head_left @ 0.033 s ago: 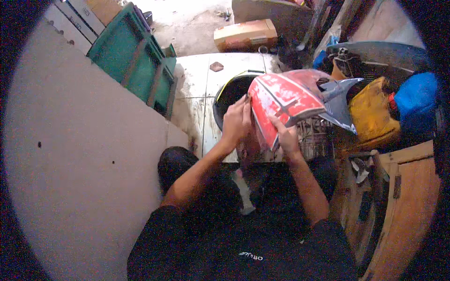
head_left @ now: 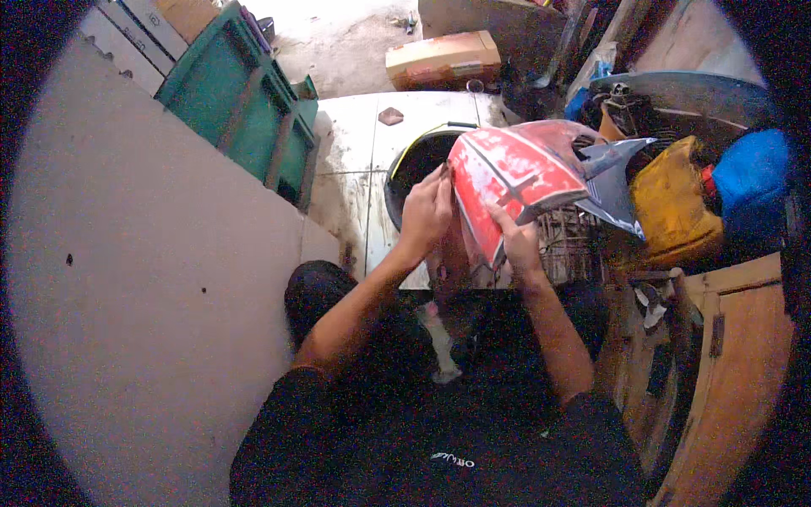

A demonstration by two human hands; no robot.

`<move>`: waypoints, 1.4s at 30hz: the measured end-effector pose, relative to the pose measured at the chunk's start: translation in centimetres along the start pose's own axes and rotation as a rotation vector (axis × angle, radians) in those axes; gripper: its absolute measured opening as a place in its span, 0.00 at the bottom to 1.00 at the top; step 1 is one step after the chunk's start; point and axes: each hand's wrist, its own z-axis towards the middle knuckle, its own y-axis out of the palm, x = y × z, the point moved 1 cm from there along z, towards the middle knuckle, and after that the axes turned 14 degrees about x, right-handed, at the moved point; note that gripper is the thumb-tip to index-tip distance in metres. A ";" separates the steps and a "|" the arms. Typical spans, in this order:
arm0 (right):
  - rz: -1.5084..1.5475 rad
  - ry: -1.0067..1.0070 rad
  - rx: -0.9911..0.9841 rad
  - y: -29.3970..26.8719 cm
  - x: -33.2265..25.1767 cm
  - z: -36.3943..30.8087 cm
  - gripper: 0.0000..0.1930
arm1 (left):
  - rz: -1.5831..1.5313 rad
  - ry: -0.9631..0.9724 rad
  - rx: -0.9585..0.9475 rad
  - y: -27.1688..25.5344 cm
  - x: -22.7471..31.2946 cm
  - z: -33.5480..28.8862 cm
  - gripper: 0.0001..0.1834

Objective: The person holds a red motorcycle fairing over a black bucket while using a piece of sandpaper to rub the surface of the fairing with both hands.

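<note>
A red motorcycle fairing panel, its paint worn to whitish patches and crossed by dark lines, is held tilted in front of me. My right hand grips its lower edge, with the thumb on the red face and the other fingers hidden beneath. At the panel's left edge is my left hand, fingers pressed together; a small dark piece shows at the fingertips, too small to name. A grey pointed part sticks out past the panel's right end. Behind the panel stands a black bucket with a yellow-green handle, partly hidden.
White wall panel on the left; green shelf-like frame beyond it. A cardboard box lies on the floor ahead. At right are a yellow jerrycan, a blue container and a wooden cabinet. A wire rack sits below the panel.
</note>
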 end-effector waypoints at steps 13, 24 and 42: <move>-0.033 -0.269 -0.020 0.2 -1.1 -0.5 0.12 | 0.100 0.213 0.042 0.9 -0.4 0.1 0.20; -0.228 -0.365 -0.102 -1.4 1.5 0.7 0.09 | 0.240 0.146 0.158 2.6 -2.0 -1.5 0.21; -0.169 -0.189 -0.147 -0.1 0.3 1.5 0.11 | 0.316 0.124 0.272 3.1 -3.3 -0.9 0.21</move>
